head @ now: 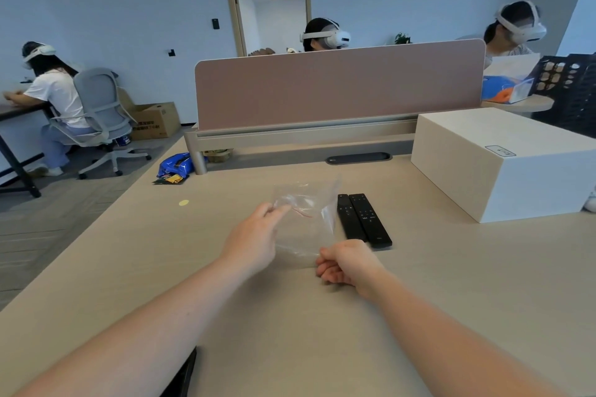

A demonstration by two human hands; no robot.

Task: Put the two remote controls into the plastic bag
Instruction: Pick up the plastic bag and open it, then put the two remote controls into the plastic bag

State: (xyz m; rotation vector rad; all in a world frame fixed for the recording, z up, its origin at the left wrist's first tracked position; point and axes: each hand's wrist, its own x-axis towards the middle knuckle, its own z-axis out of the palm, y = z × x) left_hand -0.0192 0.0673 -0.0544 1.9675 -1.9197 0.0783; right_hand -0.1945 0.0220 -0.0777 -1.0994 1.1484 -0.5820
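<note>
Both hands (254, 237) pinching plastic bag (304, 219) (remotes (362, 219) beside)

1. The desk (451, 300) is bare in front of the two remote controls (364, 221) and to their right, up to the white box (503, 164).
2. The plastic bag (306, 222) lies just beside the remotes on their left and blocks that side.
3. Both hands, the left hand (254, 242) and the right hand (348, 263), occupy the near side of the bag.
4. The pink partition (338, 87) closes the far edge.

On the desk (225, 316), the plastic bag (306, 219) lies just at nine o'clock of two touching remote controls (364, 219); box (503, 164) at two o'clock
</note>
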